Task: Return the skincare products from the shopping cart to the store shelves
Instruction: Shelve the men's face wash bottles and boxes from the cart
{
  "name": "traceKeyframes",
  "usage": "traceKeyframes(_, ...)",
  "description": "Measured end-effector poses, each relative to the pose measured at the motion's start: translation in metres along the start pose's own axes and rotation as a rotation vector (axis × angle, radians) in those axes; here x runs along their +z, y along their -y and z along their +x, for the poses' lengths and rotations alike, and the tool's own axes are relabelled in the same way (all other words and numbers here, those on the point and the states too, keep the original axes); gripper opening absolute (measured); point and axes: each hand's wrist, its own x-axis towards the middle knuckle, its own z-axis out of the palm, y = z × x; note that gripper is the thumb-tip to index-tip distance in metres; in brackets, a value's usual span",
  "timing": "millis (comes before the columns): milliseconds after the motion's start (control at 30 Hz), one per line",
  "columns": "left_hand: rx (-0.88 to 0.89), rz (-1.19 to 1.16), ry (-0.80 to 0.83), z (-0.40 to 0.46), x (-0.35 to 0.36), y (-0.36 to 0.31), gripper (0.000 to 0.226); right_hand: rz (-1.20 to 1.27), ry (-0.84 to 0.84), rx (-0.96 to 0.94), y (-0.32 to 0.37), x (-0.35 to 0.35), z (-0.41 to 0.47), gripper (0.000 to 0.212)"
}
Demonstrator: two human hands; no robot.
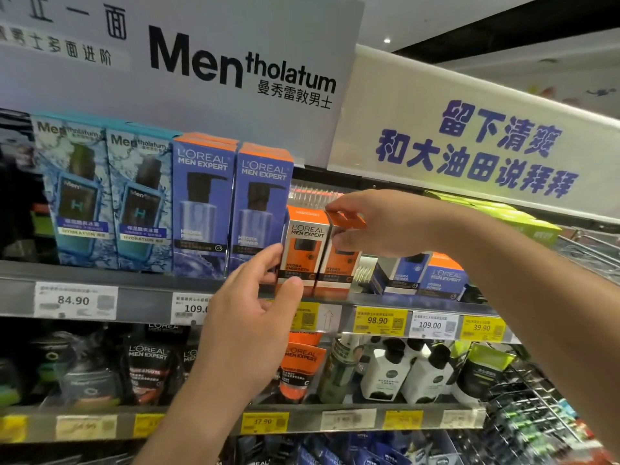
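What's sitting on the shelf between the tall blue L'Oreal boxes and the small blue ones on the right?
Two small orange L'Oreal boxes, side by side, seen in the head view. The left hand holds one, the right hand the other.

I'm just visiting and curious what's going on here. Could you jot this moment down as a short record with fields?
place: store shelf of men's skincare
left hand: holds the left orange box at its lower left edge
right hand: pinches the right orange box from its top
boxes: side by side, upright on the shelf
left neighbours: tall blue boxes
right neighbours: small blue boxes
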Motion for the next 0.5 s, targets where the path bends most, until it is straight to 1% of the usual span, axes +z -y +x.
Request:
traceKeyframes(67,0.025,-0.039,-0.023,-0.002,0.000,-0.001,0.049,0.011,-0.032,0.014,0.000,0.000,-0.004,0.055)
traceKeyframes(167,0.051,-0.078,-0.045,-0.007,0.000,-0.004,0.043,0.068,-0.151,0.025,-0.001,0.004,-0.011,0.061)
traceKeyframes(233,0.064,-0.083,-0.042,-0.010,0.001,-0.007,0.041,0.108,-0.258,-0.005,-0.001,0.008,-0.018,0.056)
traceKeyframes(367,0.102,-0.096,-0.032,-0.017,0.009,-0.014,0.047,0.215,-0.507,-0.127,-0.007,0.016,-0.040,0.044)
traceKeyframes(500,0.136,-0.122,0.015,-0.026,0.025,-0.025,0.043,0.263,-0.684,-0.198,-0.023,0.029,-0.069,0.039)
